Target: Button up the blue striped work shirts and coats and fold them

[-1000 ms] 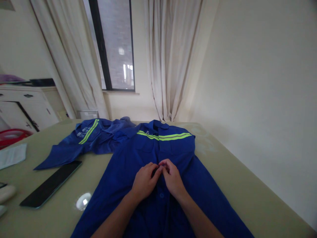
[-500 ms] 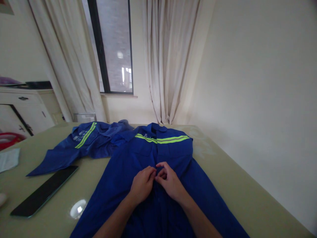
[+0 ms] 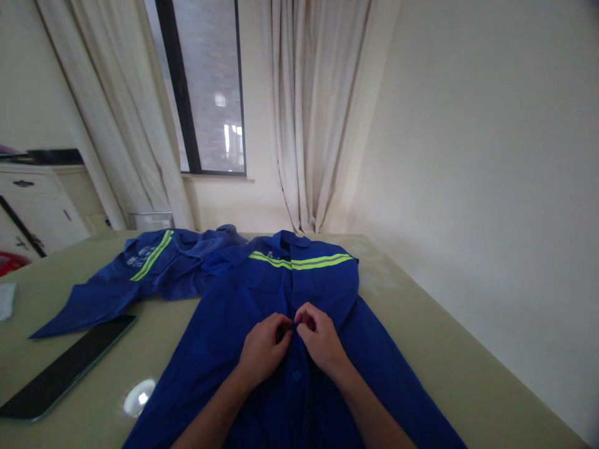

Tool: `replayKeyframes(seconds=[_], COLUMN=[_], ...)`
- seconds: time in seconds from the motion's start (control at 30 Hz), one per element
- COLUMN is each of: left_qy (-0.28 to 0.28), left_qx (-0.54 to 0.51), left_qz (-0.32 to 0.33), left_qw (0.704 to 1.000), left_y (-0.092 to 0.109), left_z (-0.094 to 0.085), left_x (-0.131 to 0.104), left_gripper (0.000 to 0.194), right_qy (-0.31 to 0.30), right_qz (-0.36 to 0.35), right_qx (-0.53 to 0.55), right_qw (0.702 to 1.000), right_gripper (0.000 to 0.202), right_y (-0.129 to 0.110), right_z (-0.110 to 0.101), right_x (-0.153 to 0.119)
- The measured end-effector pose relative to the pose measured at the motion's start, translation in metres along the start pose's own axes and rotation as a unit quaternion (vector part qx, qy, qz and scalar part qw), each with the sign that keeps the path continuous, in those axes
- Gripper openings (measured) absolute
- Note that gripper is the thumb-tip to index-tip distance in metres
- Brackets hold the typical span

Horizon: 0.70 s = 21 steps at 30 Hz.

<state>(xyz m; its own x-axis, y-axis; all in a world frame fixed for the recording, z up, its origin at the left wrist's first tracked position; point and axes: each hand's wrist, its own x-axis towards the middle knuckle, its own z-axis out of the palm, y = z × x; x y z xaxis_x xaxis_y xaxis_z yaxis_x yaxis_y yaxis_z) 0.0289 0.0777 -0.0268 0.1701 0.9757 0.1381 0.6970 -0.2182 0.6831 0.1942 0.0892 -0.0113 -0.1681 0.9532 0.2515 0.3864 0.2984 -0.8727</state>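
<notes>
A blue work jacket [image 3: 322,284] with a yellow-green reflective stripe across the chest lies spread on the table, collar away from me. My left hand [image 3: 266,346] pinches the left side of its front opening. From the other side, my right hand [image 3: 321,337] pinches the same front edge, thumb and forefinger together. The fingertips of both hands nearly meet at the middle of the jacket. What exactly lies between them is too small to make out. A button [image 3: 296,376] shows on the placket just below my hands.
A second blue jacket [image 3: 173,265] lies crumpled at the left, touching the first. Nearer me on that side is a long black panel [image 3: 65,371]. The greenish table [image 3: 449,368] meets a wall on the right. Curtains [image 3: 313,118] hang beside the window behind.
The view has turned slightly right. My fingertips have shifted a little at the jacket's front, the left thumb and fingers now forming a rounder gap. A button below has come into sight.
</notes>
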Motion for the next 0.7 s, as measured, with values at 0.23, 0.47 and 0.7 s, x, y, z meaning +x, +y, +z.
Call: replayKeyframes(seconds=[0.23,0.47,0.7], left_qy=[0.003,0.003,-0.007], left_qx=[-0.064,-0.112,-0.145], left_qz=[-0.045,-0.031,-0.019], left_qw=[0.997,0.993,0.989], left_y=[-0.008,-0.014,-0.020], left_z=[0.002,0.004,0.002], left_x=[0.005,0.007,0.009], left_gripper=[0.018,0.019,0.022], right_qy=[0.061,0.055,0.022], right_qz=[0.011,-0.001,0.011], right_qx=[-0.157,-0.175,-0.145], right_qw=[0.986,0.983,0.989], right_gripper=[0.026,0.007,0.024], right_y=[-0.004,-0.010,-0.005], right_z=[-0.005,0.000,0.001], right_x=[-0.003,-0.008,-0.007])
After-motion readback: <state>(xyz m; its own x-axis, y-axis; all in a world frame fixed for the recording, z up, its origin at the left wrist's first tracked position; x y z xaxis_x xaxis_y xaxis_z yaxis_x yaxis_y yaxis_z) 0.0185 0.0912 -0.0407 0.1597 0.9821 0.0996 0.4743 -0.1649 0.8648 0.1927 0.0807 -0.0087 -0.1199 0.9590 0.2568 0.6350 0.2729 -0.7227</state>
